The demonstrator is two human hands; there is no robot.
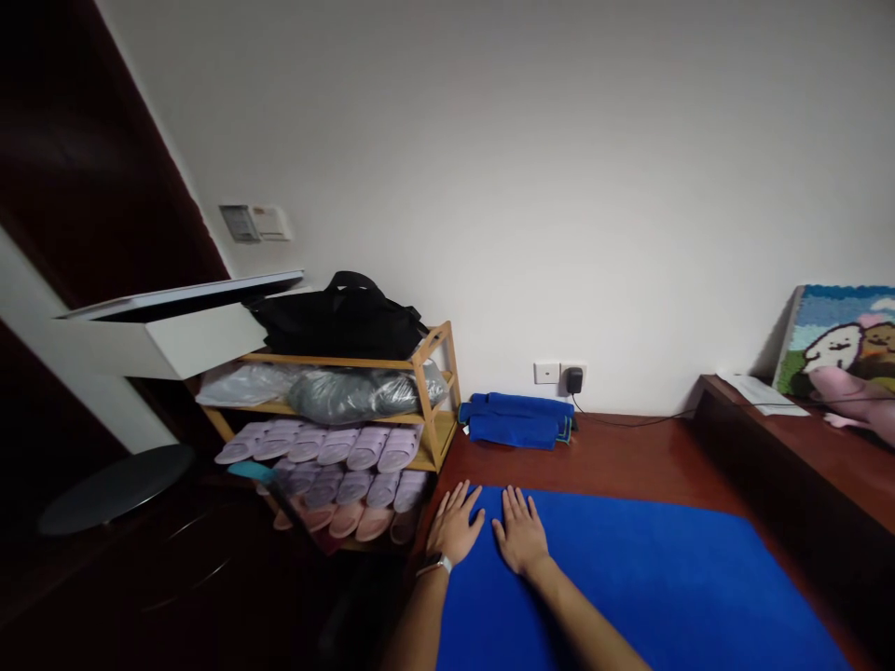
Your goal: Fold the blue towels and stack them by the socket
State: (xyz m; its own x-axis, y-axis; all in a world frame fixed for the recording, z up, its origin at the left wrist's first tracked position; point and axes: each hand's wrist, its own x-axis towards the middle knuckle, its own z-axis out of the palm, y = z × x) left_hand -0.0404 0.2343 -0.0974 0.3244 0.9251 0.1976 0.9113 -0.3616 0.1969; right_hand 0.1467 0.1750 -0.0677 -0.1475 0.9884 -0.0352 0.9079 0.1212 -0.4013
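A large blue cloth [650, 568] lies spread flat over the reddish-brown wooden tabletop [643, 457]. Near its far left corner rests my left hand [455, 524], palm down with fingers stretched out, wearing a watch [434, 563] on the wrist. Just right of it, my right hand [521, 531] presses flat on the same cloth, fingers extended and thumb apart. Neither hand grips anything. Beyond them, against the wall, sits a folded stack of blue cloths [518, 419].
Left of the table stands a wooden shoe rack [433, 401] with several slippers [348, 447], plastic-wrapped bundles and a black bag [342, 321]. An open white box [202, 340] juts out beside it. A round stool [116, 489], a plugged-in charger [574, 379] and a pink plush toy [849, 396] are also in view.
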